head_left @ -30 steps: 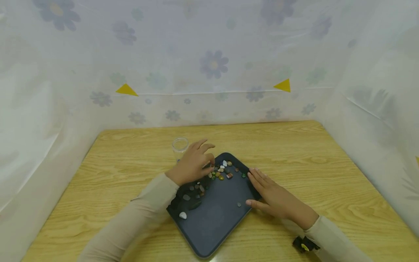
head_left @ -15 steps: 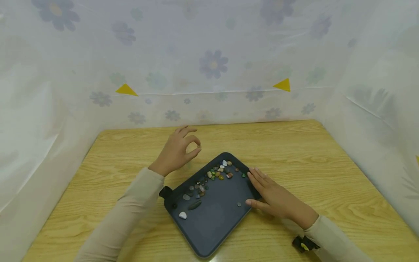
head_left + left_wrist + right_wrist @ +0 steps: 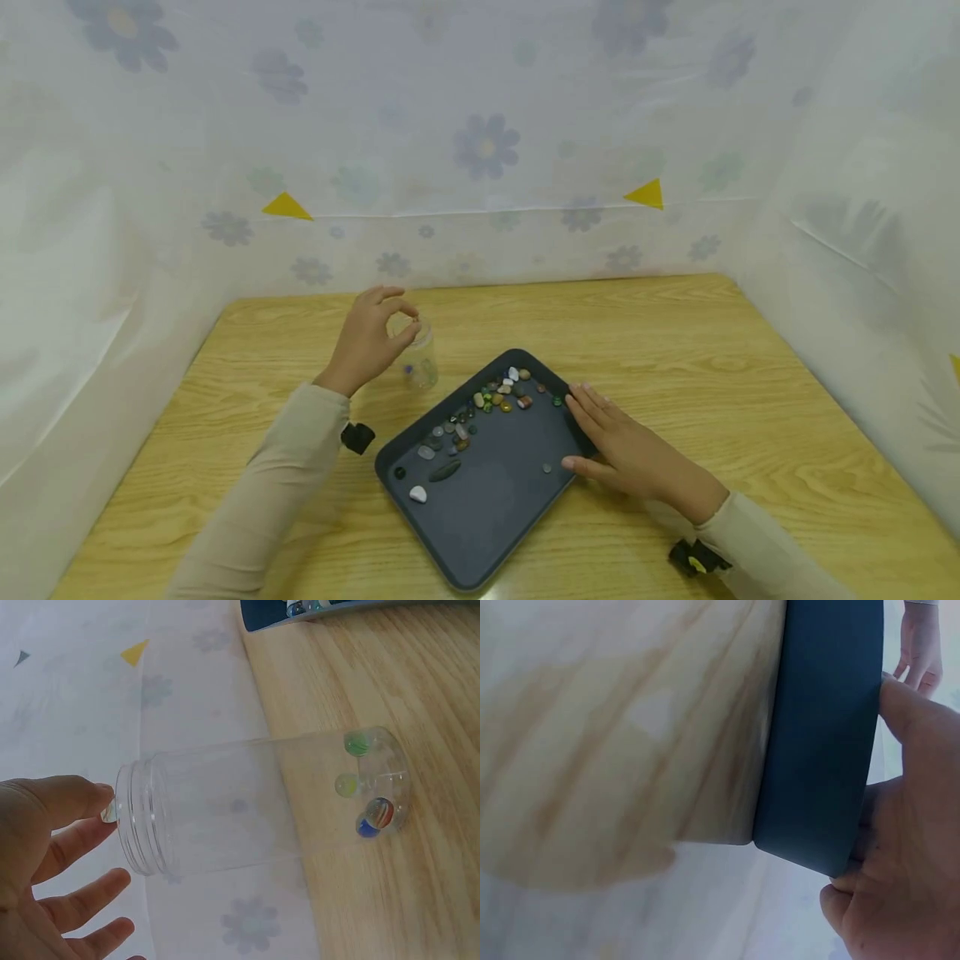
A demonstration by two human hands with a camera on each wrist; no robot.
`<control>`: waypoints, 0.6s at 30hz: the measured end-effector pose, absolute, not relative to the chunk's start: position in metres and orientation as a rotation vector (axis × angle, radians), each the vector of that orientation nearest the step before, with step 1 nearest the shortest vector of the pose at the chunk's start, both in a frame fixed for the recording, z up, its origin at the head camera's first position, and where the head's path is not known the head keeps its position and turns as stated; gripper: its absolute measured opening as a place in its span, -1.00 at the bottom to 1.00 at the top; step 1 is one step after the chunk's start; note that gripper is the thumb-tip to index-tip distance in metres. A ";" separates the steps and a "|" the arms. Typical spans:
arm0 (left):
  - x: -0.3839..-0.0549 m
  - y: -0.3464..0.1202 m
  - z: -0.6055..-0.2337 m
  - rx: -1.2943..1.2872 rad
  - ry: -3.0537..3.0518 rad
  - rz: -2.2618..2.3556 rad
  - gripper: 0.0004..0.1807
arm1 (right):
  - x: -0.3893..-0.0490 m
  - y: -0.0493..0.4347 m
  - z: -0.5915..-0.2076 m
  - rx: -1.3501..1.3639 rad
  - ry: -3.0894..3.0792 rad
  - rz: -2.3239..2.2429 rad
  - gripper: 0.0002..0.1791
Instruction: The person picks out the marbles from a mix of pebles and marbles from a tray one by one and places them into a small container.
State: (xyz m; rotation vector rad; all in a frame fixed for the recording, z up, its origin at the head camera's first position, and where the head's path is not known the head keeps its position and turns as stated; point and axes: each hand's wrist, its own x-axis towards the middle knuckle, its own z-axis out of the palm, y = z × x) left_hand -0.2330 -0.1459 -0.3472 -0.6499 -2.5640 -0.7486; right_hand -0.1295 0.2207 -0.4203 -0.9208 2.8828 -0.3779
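My left hand pinches a small glass marble between thumb and index finger, right at the mouth of a clear jar. The other fingers are spread apart. Several marbles lie on the jar's bottom, among them a green marble and a blue marble. A dark tray lies at an angle in front of the jar, with pebbles and glass stones mostly along its far left side. My right hand rests on the tray's right edge, fingers straight and thumb apart.
A white pebble and a long dark stone lie in the tray's left part. The wooden table is bordered by a flowered white curtain at the back and sides.
My left hand has moved from over the tray's stones, up and left to the jar's mouth, carrying the pinched marble. My right hand has stayed on the tray's edge.
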 end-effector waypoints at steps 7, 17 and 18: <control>-0.233 -0.153 -0.353 -0.579 -2.611 -0.792 -0.81 | -0.129 0.219 -0.416 -0.937 2.878 -0.329 -0.06; -0.232 -0.154 -0.354 -0.554 -2.655 -0.827 -0.78 | -0.129 0.220 -0.415 -0.934 2.863 -0.318 -0.05; -0.232 -0.154 -0.354 -0.556 -2.657 -0.829 -0.78 | -0.129 0.220 -0.415 -0.934 2.863 -0.317 -0.05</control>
